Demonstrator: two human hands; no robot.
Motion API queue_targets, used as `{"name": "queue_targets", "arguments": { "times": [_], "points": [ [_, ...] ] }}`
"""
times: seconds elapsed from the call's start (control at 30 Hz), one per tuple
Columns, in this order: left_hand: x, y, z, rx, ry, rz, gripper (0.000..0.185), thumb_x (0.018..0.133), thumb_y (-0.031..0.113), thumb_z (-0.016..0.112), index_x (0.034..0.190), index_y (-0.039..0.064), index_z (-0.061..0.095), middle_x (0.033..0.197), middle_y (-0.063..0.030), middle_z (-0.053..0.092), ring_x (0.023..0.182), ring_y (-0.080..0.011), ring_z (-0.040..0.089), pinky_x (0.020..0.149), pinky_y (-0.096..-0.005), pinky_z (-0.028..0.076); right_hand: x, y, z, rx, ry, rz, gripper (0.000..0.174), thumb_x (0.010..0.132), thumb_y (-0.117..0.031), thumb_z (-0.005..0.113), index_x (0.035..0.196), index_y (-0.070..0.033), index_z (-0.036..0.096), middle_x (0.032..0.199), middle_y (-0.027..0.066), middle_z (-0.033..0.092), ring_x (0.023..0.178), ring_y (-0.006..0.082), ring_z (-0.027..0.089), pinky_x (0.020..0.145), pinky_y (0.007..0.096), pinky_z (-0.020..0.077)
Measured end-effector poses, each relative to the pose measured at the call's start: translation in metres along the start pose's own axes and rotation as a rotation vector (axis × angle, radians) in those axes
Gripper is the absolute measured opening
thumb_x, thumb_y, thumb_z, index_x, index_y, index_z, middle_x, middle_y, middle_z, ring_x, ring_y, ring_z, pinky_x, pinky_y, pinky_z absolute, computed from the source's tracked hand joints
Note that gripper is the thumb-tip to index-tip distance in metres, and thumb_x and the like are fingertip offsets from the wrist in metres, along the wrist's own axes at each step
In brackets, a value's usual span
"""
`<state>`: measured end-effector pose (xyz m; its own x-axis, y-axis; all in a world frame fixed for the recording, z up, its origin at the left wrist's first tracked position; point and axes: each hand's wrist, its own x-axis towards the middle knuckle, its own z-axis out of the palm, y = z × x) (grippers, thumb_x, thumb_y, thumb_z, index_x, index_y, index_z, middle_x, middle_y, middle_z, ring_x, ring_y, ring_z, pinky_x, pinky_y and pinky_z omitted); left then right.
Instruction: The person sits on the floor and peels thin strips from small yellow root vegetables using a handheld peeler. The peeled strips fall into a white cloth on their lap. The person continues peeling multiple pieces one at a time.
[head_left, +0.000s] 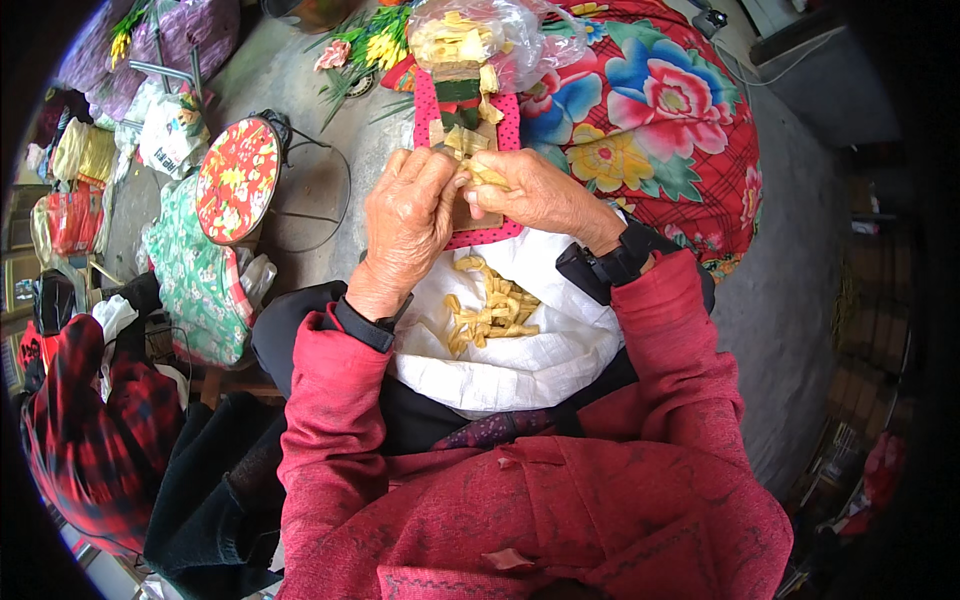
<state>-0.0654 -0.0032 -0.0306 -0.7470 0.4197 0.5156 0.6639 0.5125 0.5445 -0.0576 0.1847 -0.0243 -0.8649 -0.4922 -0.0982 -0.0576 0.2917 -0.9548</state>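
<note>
My left hand (409, 214) and my right hand (544, 187) meet above a narrow board, both pinching a yellowish folded strip (486, 175), perhaps of dried leaf. The left fingertips partly cover its near end. Under my hands lies a brown board (487, 220) on a pink cloth with dark dots (465, 240). Loose yellowish pieces (465, 140) rest on the board just beyond my fingers. Below my wrists, an opened white woven sack (480, 375) spreads over my lap, holding a heap of folded yellowish strips (495, 307).
Beyond the board stands a clear plastic bag (517, 37) with more strips. A large red floral cloth bundle (660, 112) sits on the right. To the left are a round floral-topped stool (238, 180), a green patterned bundle (199, 277) and a wire hoop (349, 187). Artificial flowers (382, 49) lie farther off.
</note>
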Motion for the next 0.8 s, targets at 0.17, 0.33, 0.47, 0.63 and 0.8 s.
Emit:
{"name": "queue_targets", "arguments": {
  "times": [0.17,0.33,0.47,0.63,0.8],
  "points": [
    [-0.002,-0.002,0.009,-0.257,0.14,-0.035,0.007,0.083,0.006,0.066,0.087,0.004,0.061,0.08,-0.007,0.061,0.072,-0.0228,0.056,0.064,-0.0307,0.046,0.005,0.007,0.006,0.158,0.028,0.027,0.015,0.087,-0.013,0.057,0.096,-0.001,0.057,0.082,0.0018,0.063,0.076,0.0115,0.058,0.07,0.0248,0.046],
    [-0.007,0.003,0.016,-0.833,0.087,-0.471,0.008,0.092,0.01,0.06,0.088,0.003,0.06,0.08,-0.0016,0.063,0.071,-0.0098,0.056,0.066,-0.0235,0.046,0.007,0.01,0.009,-0.168,0.314,-0.128,0.023,0.079,-0.016,0.065,0.089,0.0,0.052,0.08,0.0125,0.062,0.074,0.0223,0.063,0.065,0.0347,0.049],
    [-0.006,0.0,0.018,-1.257,0.042,-0.733,0.014,0.095,0.016,0.057,0.091,0.004,0.059,0.081,-0.0004,0.062,0.07,-0.0054,0.056,0.065,-0.0208,0.046,0.008,0.004,0.013,-0.35,0.46,-0.361,0.023,0.078,-0.011,0.066,0.093,-0.002,0.052,0.083,0.0141,0.062,0.075,0.0272,0.065,0.063,0.0344,0.0502],
    [-0.006,-0.004,0.011,-1.36,-0.084,-0.871,0.017,0.095,0.019,0.056,0.09,0.004,0.06,0.081,0.0008,0.062,0.068,-0.0053,0.056,0.061,-0.02,0.046,0.006,-0.002,0.012,-0.516,0.446,-0.441,0.023,0.077,-0.009,0.068,0.096,-0.005,0.057,0.08,0.0126,0.063,0.072,0.0269,0.065,0.061,0.0339,0.0509],
    [-0.003,-0.002,0.002,-1.285,-0.111,-0.86,0.018,0.088,0.011,0.064,0.101,0.003,0.055,0.085,-0.0006,0.063,0.073,-0.0072,0.057,0.066,-0.0201,0.045,0.003,0.002,0.01,-0.546,0.436,-0.385,0.015,0.079,-0.009,0.068,0.091,-0.004,0.061,0.074,0.007,0.063,0.065,0.0191,0.063,0.06,0.0296,0.0496]
  ]
}}
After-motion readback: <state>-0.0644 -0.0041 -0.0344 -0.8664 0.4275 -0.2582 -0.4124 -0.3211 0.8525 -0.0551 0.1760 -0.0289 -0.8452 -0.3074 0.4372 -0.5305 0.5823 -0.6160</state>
